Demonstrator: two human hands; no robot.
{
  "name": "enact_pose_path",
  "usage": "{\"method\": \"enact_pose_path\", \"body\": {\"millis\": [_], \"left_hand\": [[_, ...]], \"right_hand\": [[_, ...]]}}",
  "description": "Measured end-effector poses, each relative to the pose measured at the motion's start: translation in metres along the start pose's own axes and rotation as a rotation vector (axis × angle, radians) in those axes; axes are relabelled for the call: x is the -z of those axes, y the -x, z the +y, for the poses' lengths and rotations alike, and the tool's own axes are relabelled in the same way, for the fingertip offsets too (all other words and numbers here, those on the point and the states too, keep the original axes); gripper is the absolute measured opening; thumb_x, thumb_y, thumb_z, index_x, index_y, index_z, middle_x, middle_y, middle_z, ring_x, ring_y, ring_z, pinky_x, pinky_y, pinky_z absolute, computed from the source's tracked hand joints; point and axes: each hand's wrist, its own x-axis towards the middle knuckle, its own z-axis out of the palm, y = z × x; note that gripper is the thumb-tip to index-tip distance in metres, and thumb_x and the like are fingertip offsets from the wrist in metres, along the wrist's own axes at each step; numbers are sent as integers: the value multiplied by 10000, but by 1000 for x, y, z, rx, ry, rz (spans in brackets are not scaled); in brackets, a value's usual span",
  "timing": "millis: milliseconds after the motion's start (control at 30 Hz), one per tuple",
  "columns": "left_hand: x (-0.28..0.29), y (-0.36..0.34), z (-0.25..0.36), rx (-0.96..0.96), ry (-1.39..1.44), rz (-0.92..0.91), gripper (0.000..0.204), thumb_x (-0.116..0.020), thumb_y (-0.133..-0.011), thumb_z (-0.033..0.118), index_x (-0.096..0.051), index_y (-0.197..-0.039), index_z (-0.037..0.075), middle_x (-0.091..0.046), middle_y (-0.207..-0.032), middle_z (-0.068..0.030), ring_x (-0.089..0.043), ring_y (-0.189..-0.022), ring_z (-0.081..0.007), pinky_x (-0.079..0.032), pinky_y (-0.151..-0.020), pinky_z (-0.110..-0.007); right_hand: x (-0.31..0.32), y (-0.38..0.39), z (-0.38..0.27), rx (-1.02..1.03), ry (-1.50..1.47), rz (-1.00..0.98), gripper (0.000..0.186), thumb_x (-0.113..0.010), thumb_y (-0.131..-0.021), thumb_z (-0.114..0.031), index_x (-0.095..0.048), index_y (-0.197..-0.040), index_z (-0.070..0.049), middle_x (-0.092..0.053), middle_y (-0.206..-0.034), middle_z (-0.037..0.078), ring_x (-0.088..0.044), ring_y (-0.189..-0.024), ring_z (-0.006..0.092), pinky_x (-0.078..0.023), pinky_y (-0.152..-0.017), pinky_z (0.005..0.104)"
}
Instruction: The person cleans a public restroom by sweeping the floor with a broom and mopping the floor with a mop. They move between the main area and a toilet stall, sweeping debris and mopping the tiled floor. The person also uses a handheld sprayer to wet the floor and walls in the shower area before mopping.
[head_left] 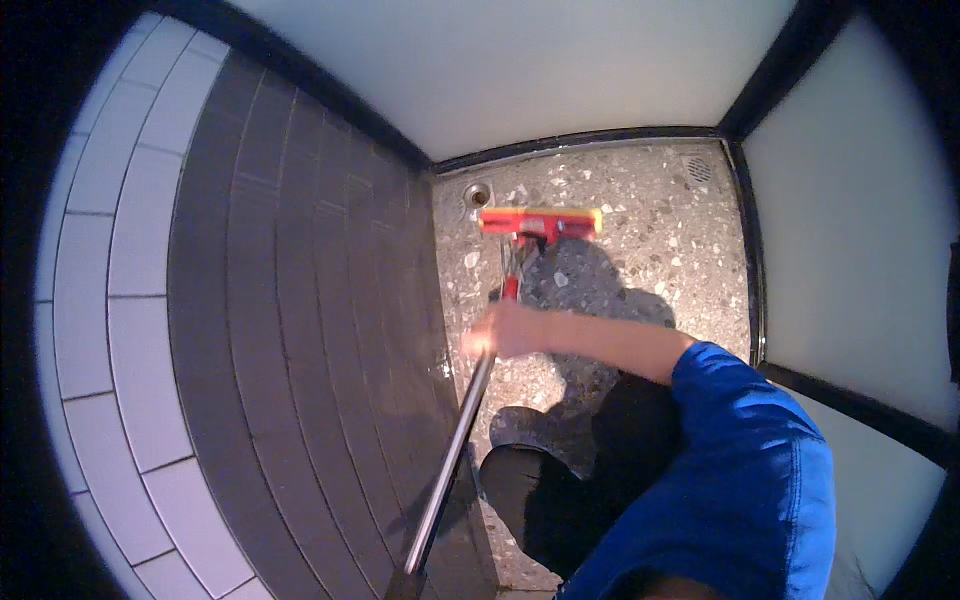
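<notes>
My right hand [505, 330] is closed around the pole of a sponge mop, its fingers somewhat blurred. The silver pole [455, 445] slants from the bottom of the picture up past my hand to a red joint. Beyond it, the red mop head [540, 222] with a yellow sponge edge rests on the speckled stone-chip floor [650, 215]. Just past the head's left end is a round drain hole [478, 195]. My left hand is not in the picture. The pole's near end is dark and runs toward the lower edge.
On the left stands a wall of dark grey tiles [300, 300] with white tiles [140, 340] beside them. Pale panels [580, 70] in black frames close off the far and right sides. A round floor grate [698, 170] lies in the far right corner. My dark-clad leg [530, 500] is below.
</notes>
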Motion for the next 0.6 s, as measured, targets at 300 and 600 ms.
{"method": "enact_pose_path", "body": {"millis": [300, 600], "left_hand": [[-13, 77, 68, 178, 228, -381, 400, -653, -746, 276, -363, -523, 116, -378, -492, -84, -420, -433, -293, -313, -431, -414], [-17, 127, 91, 264, 335, -494, 402, -668, -713, 362, -399, -539, 118, -432, -516, -84, -459, -456, -306, -347, -446, -428]], "right_hand": [[-27, -9, -76, 116, -21, -393, 188, -588, -767, -165, -514, -939, -151, -595, -694, 75, -619, -639, 315, -474, -528, 454], [-52, -2, -34, 171, -41, -269, 140, -570, -783, -162, -495, -899, -140, -596, -667, 110, -612, -636, 352, -475, -542, 471]]}}
